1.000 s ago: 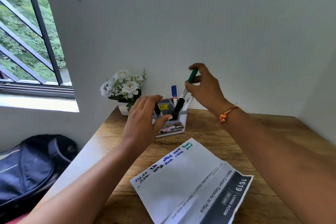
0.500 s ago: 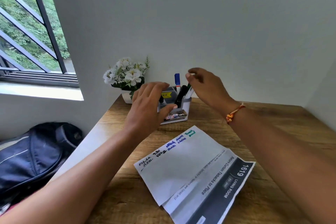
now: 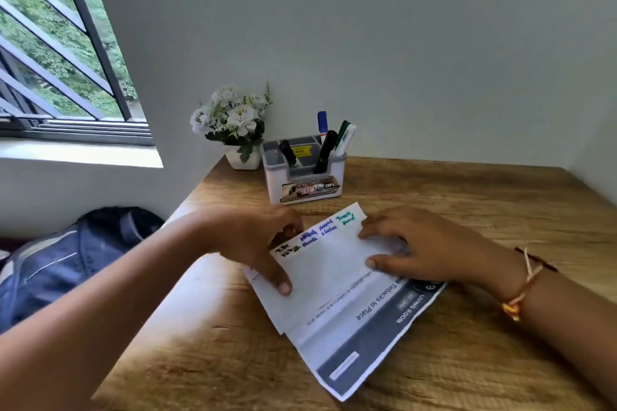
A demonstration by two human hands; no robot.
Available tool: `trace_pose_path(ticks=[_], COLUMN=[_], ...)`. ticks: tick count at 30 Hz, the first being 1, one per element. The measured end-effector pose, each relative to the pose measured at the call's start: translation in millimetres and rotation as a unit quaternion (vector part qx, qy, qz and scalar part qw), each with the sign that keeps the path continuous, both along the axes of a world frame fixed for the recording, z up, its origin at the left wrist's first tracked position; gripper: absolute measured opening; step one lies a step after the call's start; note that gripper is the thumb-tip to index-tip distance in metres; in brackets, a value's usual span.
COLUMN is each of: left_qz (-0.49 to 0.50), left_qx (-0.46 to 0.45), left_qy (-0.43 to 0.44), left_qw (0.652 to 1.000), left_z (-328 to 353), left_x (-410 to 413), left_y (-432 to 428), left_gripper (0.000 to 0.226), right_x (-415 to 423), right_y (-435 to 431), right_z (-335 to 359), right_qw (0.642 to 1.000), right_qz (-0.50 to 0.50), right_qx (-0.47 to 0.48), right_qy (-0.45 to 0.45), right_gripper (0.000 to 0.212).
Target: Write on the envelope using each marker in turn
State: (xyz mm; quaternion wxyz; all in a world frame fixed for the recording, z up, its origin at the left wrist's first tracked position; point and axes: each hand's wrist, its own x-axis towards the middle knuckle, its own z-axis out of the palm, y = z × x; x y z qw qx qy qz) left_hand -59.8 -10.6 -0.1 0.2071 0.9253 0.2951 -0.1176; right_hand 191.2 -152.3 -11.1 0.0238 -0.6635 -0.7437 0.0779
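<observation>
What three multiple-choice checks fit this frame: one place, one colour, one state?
1. Where does the white plastic marker holder stand? A. on the floor B. on the wooden table, right of the white flower pot C. on a chair
2. What colour is the rightmost writing on the white paper envelope? A. red B. black C. green
3. What are the hands doing? A. both on the envelope, holding nothing else B. right holds a marker C. left reaches into the holder
Key: 1 B, it stands beside the pot. 2 C, green words at the right corner. 3 A, left hand grips its left edge, right hand rests on it, markers stand in the holder.
</observation>
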Motion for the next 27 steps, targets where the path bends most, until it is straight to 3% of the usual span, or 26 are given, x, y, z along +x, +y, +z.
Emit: trace_pose_path(ticks=[5,9,12,17,22,27], left_qz=[0.024,0.058,0.069,0.093,0.079,0.103], left_qx=[0.016,0.086,0.135,0.157,0.173,0.197], left_qy=[-0.095,-0.197,-0.242,-0.262,-0.258,-0.195], left_qw=[0.995,0.975,0.958,0.948,0.947,0.955], left_z=[-18,-33,-45,-53,-53,-27], left_x=[-10,-15,-17,-16,-13,-12], left_y=[6,10,12,9,3,-19], left_gripper=[0.088,0.066,0.065,0.061,0.046,0.074], right_x=[-9,-19,-21,-21,-26,-30], right_y=[-17,-17,-15,-13,-14,-18], right_z=[1,-7,-22,-45,-37,-2], right_qw=[0.991,0.985,0.98,0.97,0.974,0.977], right_qz=[-0.046,-0.107,-0.144,-0.172,-0.201,-0.207], right_qx=[0.034,0.06,0.087,0.144,0.094,0.045], right_qy=[-0.119,-0.117,-0.106,-0.096,-0.048,-0.014], right_gripper=[0.061,0.057,0.06,0.057,0.057,0.076])
